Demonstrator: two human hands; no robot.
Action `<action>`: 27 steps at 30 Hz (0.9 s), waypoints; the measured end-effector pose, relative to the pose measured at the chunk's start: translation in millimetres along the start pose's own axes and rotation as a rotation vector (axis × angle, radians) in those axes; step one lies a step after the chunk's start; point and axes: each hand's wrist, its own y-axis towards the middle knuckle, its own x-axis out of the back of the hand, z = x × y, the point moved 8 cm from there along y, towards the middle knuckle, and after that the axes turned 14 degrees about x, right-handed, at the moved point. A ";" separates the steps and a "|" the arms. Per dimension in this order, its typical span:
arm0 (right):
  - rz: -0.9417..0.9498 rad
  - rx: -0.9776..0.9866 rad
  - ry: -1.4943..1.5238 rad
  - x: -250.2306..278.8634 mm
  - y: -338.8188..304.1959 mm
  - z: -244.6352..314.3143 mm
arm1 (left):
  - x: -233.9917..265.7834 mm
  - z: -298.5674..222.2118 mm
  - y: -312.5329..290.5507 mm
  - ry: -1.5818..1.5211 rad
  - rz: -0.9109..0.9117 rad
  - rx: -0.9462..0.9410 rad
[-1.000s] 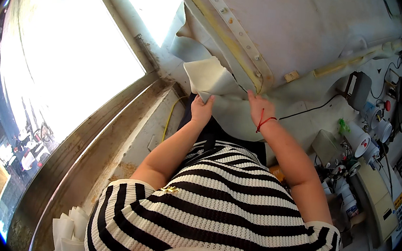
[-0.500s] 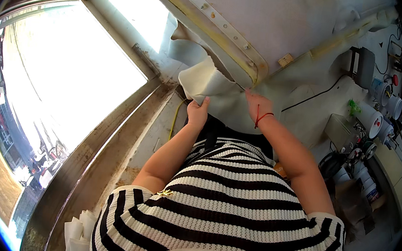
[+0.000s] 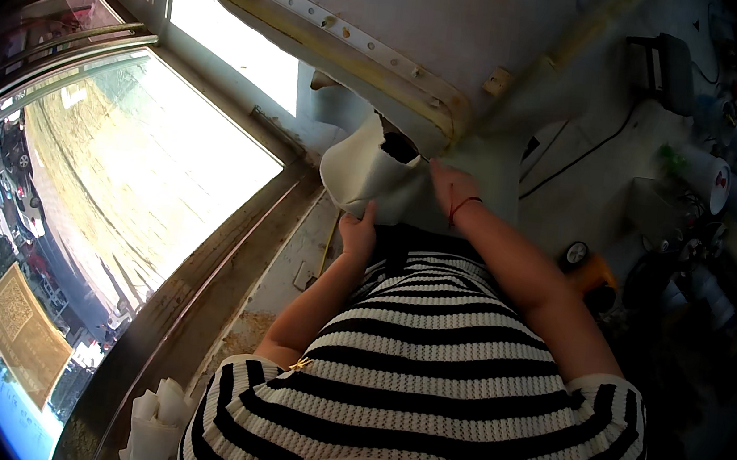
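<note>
A pale, flexible sheet (image 3: 359, 164), like leather or vinyl, hangs along the edge of a large pale panel (image 3: 383, 3). My left hand (image 3: 357, 233) pinches its lower edge and holds it outward. Where the sheet stands away from the panel, a ragged dark gap (image 3: 399, 148) shows. My right hand (image 3: 454, 188), with a red cord at the wrist, is closed beside the panel's rounded corner. A thin tip juts from its fingers toward the gap; the rest of that tool is hidden in the hand.
A metal strip with holes (image 3: 345, 30) runs along the panel's edge. A bright window (image 3: 168, 173) fills the left. A dark cable (image 3: 573, 162), a chair (image 3: 663, 72), buckets (image 3: 706, 185) and an orange thing with a wheel (image 3: 592, 279) are at right. White rolls (image 3: 156, 414) lie lower left.
My right hand has moved slightly left along the panel's edge, and my left hand has come a little nearer to me. The gap behind the sheet now shows wider. The view has turned somewhat.
</note>
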 end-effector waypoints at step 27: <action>0.045 0.223 -0.117 -7.3 -24.7 -13.2 | 6.8 63.0 -21.6 -0.013 0.119 0.392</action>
